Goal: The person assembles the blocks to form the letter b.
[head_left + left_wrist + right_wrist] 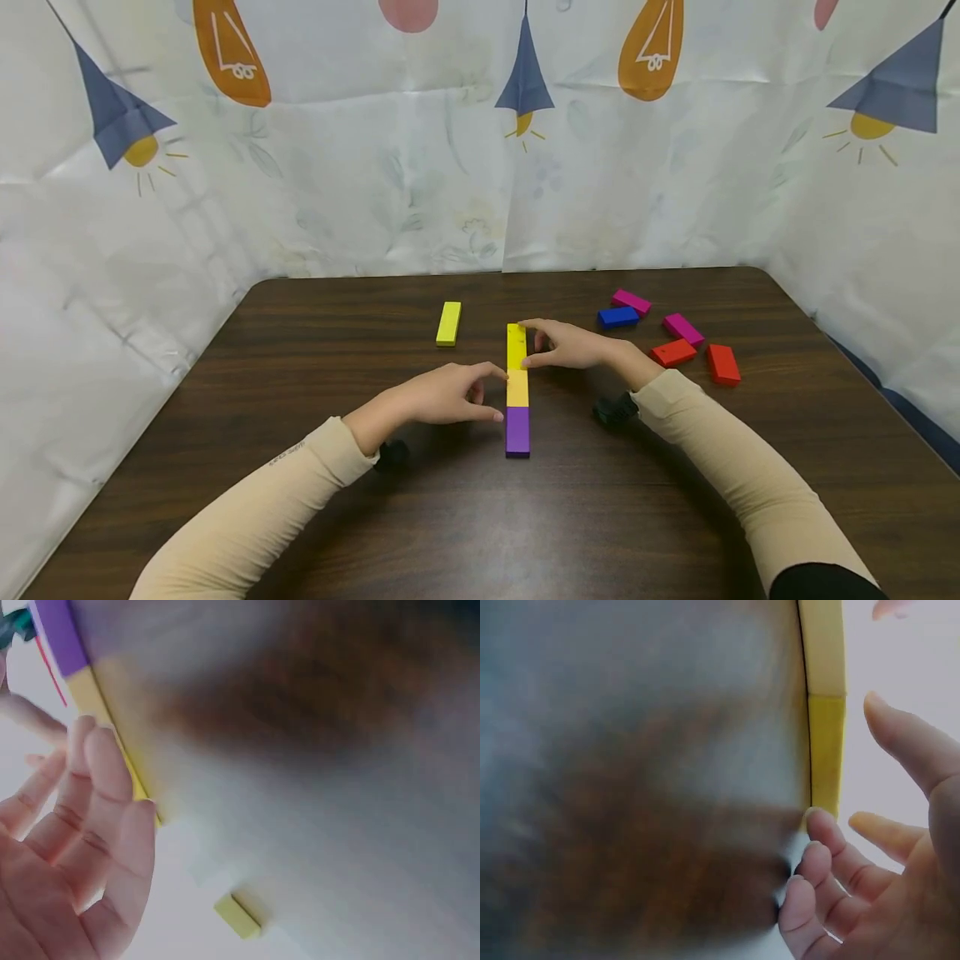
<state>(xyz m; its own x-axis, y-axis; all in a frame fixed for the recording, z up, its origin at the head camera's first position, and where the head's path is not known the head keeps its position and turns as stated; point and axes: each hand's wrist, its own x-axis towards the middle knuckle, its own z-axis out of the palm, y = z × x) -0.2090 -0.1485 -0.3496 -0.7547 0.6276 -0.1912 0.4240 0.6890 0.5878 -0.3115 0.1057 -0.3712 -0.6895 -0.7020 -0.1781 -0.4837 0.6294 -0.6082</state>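
On the table a straight row of flat blocks runs away from me: a purple block point(517, 431) nearest, an amber-yellow block point(517, 388) in the middle, a bright yellow block point(517, 343) at the far end. From the left, my left hand point(450, 393) reaches to the row, its index fingertip at the side of the amber-yellow block and its thumb beside the purple one. My right hand point(566, 344) is on the other side, index finger at the bright yellow block's far end and thumb near its right edge. Neither hand is curled round a block.
A separate lime-yellow block point(448, 324) lies at the back left. To the right, around my right forearm, are two magenta blocks point(683, 330), a blue block point(618, 317) and two red blocks point(723, 365). A patterned white curtain point(450, 183) hangs behind the table.
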